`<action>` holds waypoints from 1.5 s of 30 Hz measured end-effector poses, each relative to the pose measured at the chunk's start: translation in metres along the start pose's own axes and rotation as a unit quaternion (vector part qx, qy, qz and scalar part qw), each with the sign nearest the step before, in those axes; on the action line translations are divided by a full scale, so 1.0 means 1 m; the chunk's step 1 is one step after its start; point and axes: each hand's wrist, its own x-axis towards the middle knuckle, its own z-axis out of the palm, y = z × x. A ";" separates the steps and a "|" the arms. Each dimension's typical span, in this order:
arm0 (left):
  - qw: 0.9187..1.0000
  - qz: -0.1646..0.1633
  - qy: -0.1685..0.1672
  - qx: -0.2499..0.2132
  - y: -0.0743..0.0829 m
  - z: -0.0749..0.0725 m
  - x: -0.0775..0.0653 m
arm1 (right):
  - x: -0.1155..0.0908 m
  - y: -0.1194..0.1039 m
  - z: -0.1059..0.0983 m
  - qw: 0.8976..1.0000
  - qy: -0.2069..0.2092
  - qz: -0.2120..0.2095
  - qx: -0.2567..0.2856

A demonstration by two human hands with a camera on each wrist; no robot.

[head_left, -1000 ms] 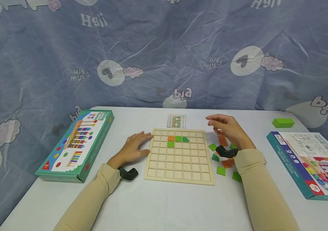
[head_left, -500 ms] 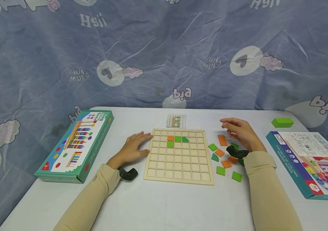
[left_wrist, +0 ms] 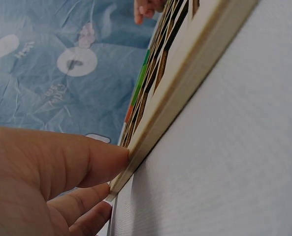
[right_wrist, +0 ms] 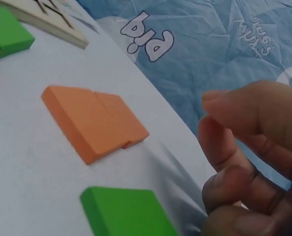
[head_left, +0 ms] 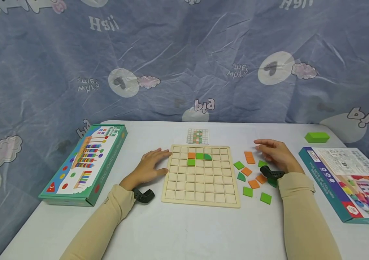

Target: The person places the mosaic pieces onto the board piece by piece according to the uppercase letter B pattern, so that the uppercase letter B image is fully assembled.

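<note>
A wooden grid board (head_left: 200,183) lies on the white table, with an orange square (head_left: 191,155), two green squares (head_left: 199,156) and a dark green quarter-round tile (head_left: 208,156) in its cells. My left hand (head_left: 150,167) rests at the board's left side; in the left wrist view its thumb (left_wrist: 106,160) touches the board's edge. My right hand (head_left: 276,155) is above the table beside the loose tiles, fingers loosely bent, holding nothing. Two orange squares (right_wrist: 94,120) lie edge to edge near it, and a green tile (right_wrist: 128,211) lies closer to the wrist camera.
Several loose green and orange tiles (head_left: 254,184) lie right of the board. A small pattern card (head_left: 198,136) sits behind it. Game boxes flank the table, one left (head_left: 87,164) and one right (head_left: 350,184). A green block (head_left: 316,137) stands at the back right.
My right hand has moved right and then slightly toward me, away from the board, uncovering more loose tiles. The left hand and the tiles on the board look unchanged.
</note>
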 end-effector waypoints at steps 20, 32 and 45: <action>1.000 -0.004 0.002 -0.005 0.002 -0.001 0.000 | 0.000 -0.002 0.015 0.990 0.048 0.005 -0.130; 1.000 -0.014 -0.006 -0.004 0.004 -0.001 0.000 | -0.001 -0.003 0.016 0.986 0.001 -0.028 -0.162; 1.000 -0.012 -0.003 -0.003 0.003 0.000 0.000 | 0.002 -0.001 0.016 0.980 -0.002 -0.049 -0.192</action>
